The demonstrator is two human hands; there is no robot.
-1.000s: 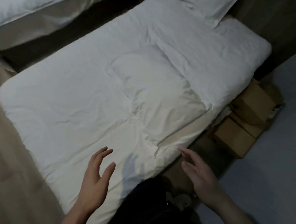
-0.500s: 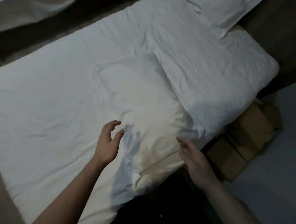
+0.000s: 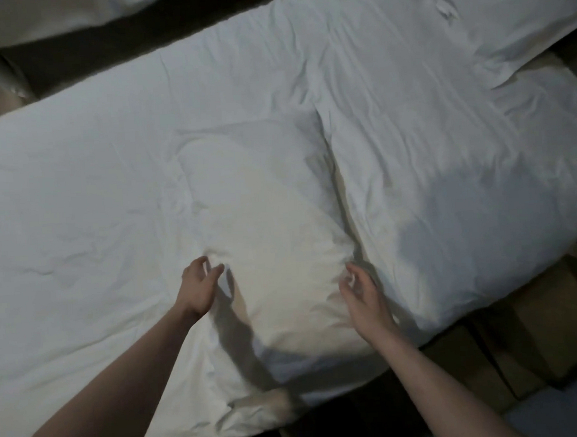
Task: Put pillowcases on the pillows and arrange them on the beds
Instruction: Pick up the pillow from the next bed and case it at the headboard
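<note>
A white pillow (image 3: pixel 270 219) lies across the middle of the bed (image 3: pixel 78 196), its near end close to the bed's front edge. My left hand (image 3: pixel 198 285) hovers at the pillow's left side with fingers loosely spread, holding nothing. My right hand (image 3: pixel 363 291) is at the pillow's right side, fingers loosely curled and touching the fabric there. A second white pillow (image 3: pixel 511 23) lies at the head of the bed, top right, on the folded white duvet (image 3: pixel 428 161).
Brown cardboard boxes (image 3: pixel 528 346) sit on the floor against the bed's right side. Another bed's white bedding (image 3: pixel 36 17) shows at the top left across a dark gap. Grey floor (image 3: pixel 565 414) lies at the bottom right.
Both hands have reached forward from the bed's front edge to either side of the middle pillow. The view has closed in on the bed.
</note>
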